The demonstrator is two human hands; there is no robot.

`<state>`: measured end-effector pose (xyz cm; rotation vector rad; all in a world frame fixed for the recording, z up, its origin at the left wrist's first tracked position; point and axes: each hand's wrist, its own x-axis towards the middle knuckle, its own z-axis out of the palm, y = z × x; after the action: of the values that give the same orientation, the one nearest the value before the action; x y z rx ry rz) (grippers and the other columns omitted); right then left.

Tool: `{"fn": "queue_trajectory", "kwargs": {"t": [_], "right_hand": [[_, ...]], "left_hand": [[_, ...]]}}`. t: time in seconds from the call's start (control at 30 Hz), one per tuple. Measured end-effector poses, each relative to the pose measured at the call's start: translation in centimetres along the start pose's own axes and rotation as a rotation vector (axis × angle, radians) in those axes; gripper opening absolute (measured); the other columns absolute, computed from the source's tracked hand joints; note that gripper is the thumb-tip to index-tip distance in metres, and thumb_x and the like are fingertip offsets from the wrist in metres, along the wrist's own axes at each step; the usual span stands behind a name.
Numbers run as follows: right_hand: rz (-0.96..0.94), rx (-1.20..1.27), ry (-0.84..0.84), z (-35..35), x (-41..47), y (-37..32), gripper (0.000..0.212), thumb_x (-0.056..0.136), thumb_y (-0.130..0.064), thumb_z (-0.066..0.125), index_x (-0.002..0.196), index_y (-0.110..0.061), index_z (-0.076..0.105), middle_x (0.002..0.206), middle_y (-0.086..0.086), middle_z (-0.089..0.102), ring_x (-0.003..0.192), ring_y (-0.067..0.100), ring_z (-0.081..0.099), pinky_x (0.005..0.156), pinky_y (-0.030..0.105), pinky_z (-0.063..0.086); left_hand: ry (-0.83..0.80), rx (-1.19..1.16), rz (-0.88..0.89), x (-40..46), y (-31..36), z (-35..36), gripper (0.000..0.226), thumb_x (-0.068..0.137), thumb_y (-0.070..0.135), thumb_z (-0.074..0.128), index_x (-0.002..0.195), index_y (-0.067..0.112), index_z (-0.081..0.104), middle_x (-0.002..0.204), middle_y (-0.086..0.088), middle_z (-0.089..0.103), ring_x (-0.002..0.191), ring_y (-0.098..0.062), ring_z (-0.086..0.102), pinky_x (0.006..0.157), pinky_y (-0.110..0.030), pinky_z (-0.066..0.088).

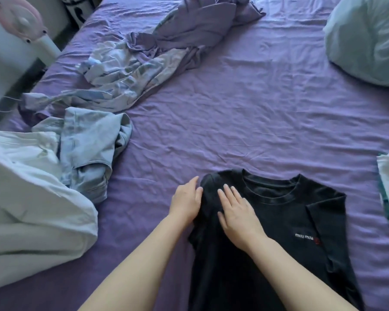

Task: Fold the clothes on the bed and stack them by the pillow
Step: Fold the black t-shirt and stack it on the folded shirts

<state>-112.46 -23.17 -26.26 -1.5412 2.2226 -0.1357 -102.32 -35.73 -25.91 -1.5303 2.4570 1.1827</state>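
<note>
Both hands, left hand (185,199) and right hand (238,215), press flat on black T-shirt (279,221).

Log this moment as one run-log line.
stage: folding black T-shirt | left hand: flat at folded left edge | right hand: flat, pressing fold | unfolded: blue garment, purple-patterned garment | pillow: far right
</note>
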Motion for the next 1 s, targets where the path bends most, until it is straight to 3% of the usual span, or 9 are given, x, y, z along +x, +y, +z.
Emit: {"fn": "queue_trajectory", "kwargs": {"t": [0.07, 0.13, 0.2, 0.3, 0.47, 0.6, 0.73, 0.83, 1.0], "right_hand": [[-0.029, 0.034, -0.008, -0.8, 1.9, 0.2, 0.059, 0.098, -0.021, 0.033, 0.151, -0.016, 0.008, 0.159, -0.001, -0.001, 0.146, 0.016, 0.000, 0.118, 0.037, 0.016], [-0.050, 0.116, -0.007, -1.7, 3.5, 0.5, 0.060, 0.096, -0.011, 0.034, 0.150, -0.018, 0.010, 0.159, -0.003, 0.003, 0.146, 0.015, 0.003, 0.116, 0.036, 0.020], [-0.063, 0.203, -0.041, -2.4, 4.9, 0.5, 0.064, 0.093, -0.003, 0.035, 0.150, -0.018, 0.010, 0.159, -0.003, 0.006, 0.146, 0.017, 0.005, 0.117, 0.034, 0.017], [-0.053, 0.242, -0.123, -3.2, 6.4, 0.7, 0.072, 0.089, 0.005, 0.036, 0.150, -0.021, 0.009, 0.159, -0.001, 0.007, 0.146, 0.020, 0.004, 0.118, 0.033, 0.010], [0.011, 0.229, -0.175, -3.7, 7.6, 0.6, 0.057, 0.090, 0.005, 0.036, 0.142, -0.019, 0.033, 0.156, 0.000, 0.020, 0.145, 0.028, 0.006, 0.117, 0.037, 0.014], [0.116, 0.306, -0.034, -3.5, 8.4, 0.3, 0.019, 0.092, -0.012, 0.051, 0.111, -0.009, 0.051, 0.120, 0.009, 0.051, 0.126, 0.031, 0.036, 0.101, 0.039, 0.034], [0.156, 0.119, -0.061, -3.9, 8.4, -0.9, 0.020, 0.094, -0.019, 0.048, 0.113, -0.013, 0.047, 0.127, 0.004, 0.047, 0.135, 0.029, 0.026, 0.091, 0.041, 0.042], [-0.068, -0.145, -0.064, -3.8, 8.3, -2.5, 0.037, 0.093, -0.015, 0.047, 0.129, -0.021, 0.045, 0.140, -0.003, 0.040, 0.144, 0.028, 0.012, 0.096, 0.041, 0.038], [-0.467, -0.154, -0.011, -2.9, 8.3, -5.1, 0.048, 0.086, -0.010, 0.054, 0.132, -0.023, 0.049, 0.112, -0.004, 0.062, 0.106, 0.025, 0.047, 0.077, 0.034, 0.036]], "left_hand": [[-0.081, -0.293, -0.130, 1.1, 1.1, -0.5, 0.050, 0.094, 0.027, 0.053, 0.142, 0.016, 0.040, 0.131, -0.008, 0.055, 0.121, -0.022, 0.051, 0.102, -0.034, 0.041], [-0.210, -0.508, -0.246, 2.0, 1.8, -1.4, 0.048, 0.090, 0.024, 0.061, 0.135, 0.014, 0.048, 0.116, -0.013, 0.060, 0.099, -0.023, 0.060, 0.080, -0.034, 0.049], [-0.388, -0.527, -0.278, 2.3, 1.8, -2.5, 0.030, 0.083, 0.028, 0.068, 0.109, 0.014, 0.062, 0.090, -0.010, 0.056, 0.072, -0.019, 0.052, 0.060, -0.029, 0.038], [-0.520, -0.459, -0.219, 2.0, 1.4, -3.2, 0.028, 0.073, 0.030, 0.075, 0.093, 0.014, 0.064, 0.083, -0.005, 0.053, 0.078, -0.017, 0.050, 0.072, -0.030, 0.037], [-0.403, -0.361, -0.130, 2.5, 1.0, -4.0, 0.016, 0.077, 0.010, 0.066, 0.073, 0.015, 0.051, 0.072, -0.001, 0.049, 0.069, -0.015, 0.047, 0.065, -0.027, 0.037], [-0.215, -0.290, -0.179, 2.3, 0.1, -4.1, 0.023, 0.077, 0.028, 0.074, 0.083, 0.016, 0.056, 0.076, 0.001, 0.057, 0.069, -0.015, 0.054, 0.056, -0.023, 0.042], [-0.422, -0.405, -0.261, 0.5, -2.3, -4.4, 0.023, 0.072, 0.033, 0.080, 0.079, 0.015, 0.069, 0.076, 0.005, 0.068, 0.072, -0.007, 0.064, 0.064, -0.015, 0.050], [-0.409, -0.213, -0.240, -0.3, -3.7, -3.9, 0.026, 0.064, 0.032, 0.077, 0.080, 0.013, 0.070, 0.085, -0.001, 0.074, 0.086, -0.018, 0.068, 0.084, -0.033, 0.051], [-0.096, -0.155, -0.185, -1.3, -2.8, -3.0, 0.030, 0.085, 0.021, 0.059, 0.111, 0.009, 0.051, 0.107, -0.007, 0.063, 0.104, -0.026, 0.058, 0.083, -0.034, 0.046]]}}
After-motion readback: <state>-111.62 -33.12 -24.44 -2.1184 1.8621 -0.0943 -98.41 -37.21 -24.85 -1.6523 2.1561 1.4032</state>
